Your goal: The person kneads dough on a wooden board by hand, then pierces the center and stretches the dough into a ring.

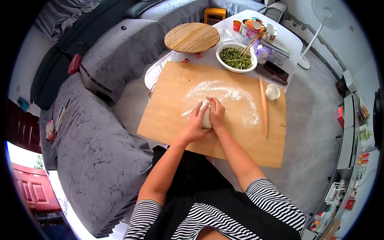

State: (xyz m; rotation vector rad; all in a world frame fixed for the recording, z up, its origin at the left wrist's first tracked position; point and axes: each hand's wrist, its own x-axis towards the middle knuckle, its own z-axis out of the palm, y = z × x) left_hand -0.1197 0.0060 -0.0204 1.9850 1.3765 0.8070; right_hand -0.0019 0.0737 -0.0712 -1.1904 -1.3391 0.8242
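Note:
A lump of pale dough point(206, 119) sits on the wooden board point(176, 88), close to its near edge. My left hand point(195, 124) cups its left side, fingers curved round it. From the right, my right hand point(217, 113) presses against the same dough, its fingertips near those of the left. Both hands partly cover the dough. White flour point(230, 93) is spread in an arc beyond and to the right of my hands. Farther right, a wooden rolling pin point(263, 106) lies lengthwise on the board, beside a small white bowl point(273, 92).
Behind the board stands a white bowl of chopped green filling point(236, 59) with chopsticks point(250, 45) in it. A round woven tray point(192, 37) is at the back left. A dark phone point(277, 70) lies at the right. A grey-covered sofa point(92, 160) is on the left, a white fan point(320, 28) back right.

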